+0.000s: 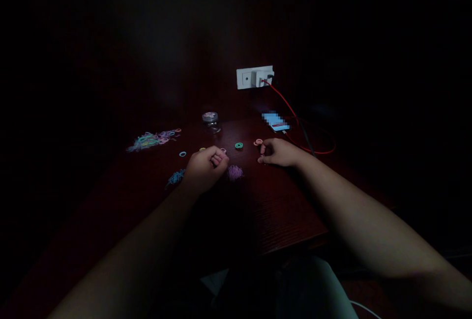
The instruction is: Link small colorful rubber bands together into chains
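Note:
My left hand (pixel 206 167) is closed, its fingers curled in; whatever they hold is hidden. It hovers between a pile of blue elastic bands (pixel 176 177) and a pile of purple elastic bands (pixel 235 173). A pale pink ring band (pixel 223 151) and a yellow band (pixel 202 150) show just behind it. My right hand (pixel 276 152) is low over the table, thumb and forefinger bent and a little apart, beside pink ring bands (pixel 258 142). Faint small bits lie under its fingertips, too dark to make out. A green ring band (pixel 239 146) lies between the hands.
A mixed heap of coloured bands (pixel 153 139) lies at the left, near a single blue ring (pixel 182 154). Behind are a clear lidded jar (pixel 210 120) and a phone (pixel 276 121). A red cable (pixel 285 97) runs from the wall socket (pixel 245 78) onto the dark table (pixel 295 211).

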A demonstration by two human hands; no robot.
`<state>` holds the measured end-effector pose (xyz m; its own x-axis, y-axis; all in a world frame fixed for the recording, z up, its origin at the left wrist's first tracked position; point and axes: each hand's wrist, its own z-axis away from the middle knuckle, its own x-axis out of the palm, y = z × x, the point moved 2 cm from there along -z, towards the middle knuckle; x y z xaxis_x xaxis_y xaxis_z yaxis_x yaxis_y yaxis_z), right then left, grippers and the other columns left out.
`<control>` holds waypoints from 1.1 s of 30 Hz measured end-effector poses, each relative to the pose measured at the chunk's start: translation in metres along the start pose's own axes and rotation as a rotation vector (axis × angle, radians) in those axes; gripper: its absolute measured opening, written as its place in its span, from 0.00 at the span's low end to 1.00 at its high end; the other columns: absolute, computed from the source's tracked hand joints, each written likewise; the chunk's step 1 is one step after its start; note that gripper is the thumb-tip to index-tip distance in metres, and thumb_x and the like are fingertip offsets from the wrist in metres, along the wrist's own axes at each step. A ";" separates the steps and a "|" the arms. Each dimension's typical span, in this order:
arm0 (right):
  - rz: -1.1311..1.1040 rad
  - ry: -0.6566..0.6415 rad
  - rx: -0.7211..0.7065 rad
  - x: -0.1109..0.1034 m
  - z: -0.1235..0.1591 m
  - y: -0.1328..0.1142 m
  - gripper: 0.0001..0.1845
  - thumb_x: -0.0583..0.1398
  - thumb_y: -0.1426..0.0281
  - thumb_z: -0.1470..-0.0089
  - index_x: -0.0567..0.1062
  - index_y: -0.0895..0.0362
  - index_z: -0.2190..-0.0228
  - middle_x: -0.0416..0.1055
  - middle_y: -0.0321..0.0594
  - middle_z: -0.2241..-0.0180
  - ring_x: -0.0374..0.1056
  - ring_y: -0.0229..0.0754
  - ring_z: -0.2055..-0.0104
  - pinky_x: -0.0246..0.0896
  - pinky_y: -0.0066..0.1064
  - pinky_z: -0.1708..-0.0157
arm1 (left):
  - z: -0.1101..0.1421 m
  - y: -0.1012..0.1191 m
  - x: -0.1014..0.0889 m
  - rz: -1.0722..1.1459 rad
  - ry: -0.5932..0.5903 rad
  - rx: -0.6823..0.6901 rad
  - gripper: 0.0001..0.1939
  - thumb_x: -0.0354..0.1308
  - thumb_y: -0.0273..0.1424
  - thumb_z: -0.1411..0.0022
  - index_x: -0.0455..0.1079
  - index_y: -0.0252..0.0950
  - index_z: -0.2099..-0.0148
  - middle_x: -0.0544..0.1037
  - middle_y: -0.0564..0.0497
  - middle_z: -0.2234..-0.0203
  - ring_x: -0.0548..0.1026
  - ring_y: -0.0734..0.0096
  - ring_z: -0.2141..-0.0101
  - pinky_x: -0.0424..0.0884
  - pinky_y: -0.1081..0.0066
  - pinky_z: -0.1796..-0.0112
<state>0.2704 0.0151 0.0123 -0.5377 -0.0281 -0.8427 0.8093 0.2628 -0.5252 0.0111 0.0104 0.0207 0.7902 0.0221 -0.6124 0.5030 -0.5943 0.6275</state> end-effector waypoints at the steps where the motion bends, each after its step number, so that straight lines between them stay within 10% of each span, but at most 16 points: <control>1: 0.003 0.000 0.005 0.000 0.000 0.000 0.13 0.65 0.61 0.58 0.73 0.57 0.73 0.73 0.37 0.72 0.67 0.38 0.71 0.59 0.29 0.68 | 0.000 -0.001 0.000 -0.004 0.000 -0.002 0.07 0.57 0.34 0.44 0.71 0.36 0.69 0.74 0.53 0.77 0.69 0.76 0.76 0.66 0.76 0.74; 20: -0.177 0.003 0.015 -0.002 -0.007 0.016 0.21 0.52 0.54 0.44 0.72 0.59 0.72 0.70 0.37 0.77 0.62 0.36 0.76 0.56 0.28 0.74 | 0.001 -0.002 0.000 0.002 0.005 0.004 0.07 0.57 0.34 0.44 0.71 0.35 0.69 0.74 0.53 0.77 0.68 0.77 0.77 0.65 0.76 0.75; 33: -0.234 -0.106 -0.025 0.003 -0.005 0.014 0.11 0.61 0.62 0.53 0.72 0.59 0.74 0.75 0.39 0.75 0.69 0.37 0.73 0.61 0.28 0.71 | 0.001 0.002 0.000 0.007 0.000 0.009 0.07 0.57 0.34 0.44 0.71 0.35 0.69 0.73 0.53 0.78 0.68 0.77 0.78 0.65 0.76 0.76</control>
<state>0.2788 0.0234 0.0030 -0.6810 -0.1918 -0.7067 0.6586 0.2613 -0.7056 0.0115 0.0087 0.0218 0.7940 0.0180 -0.6077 0.4939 -0.6020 0.6274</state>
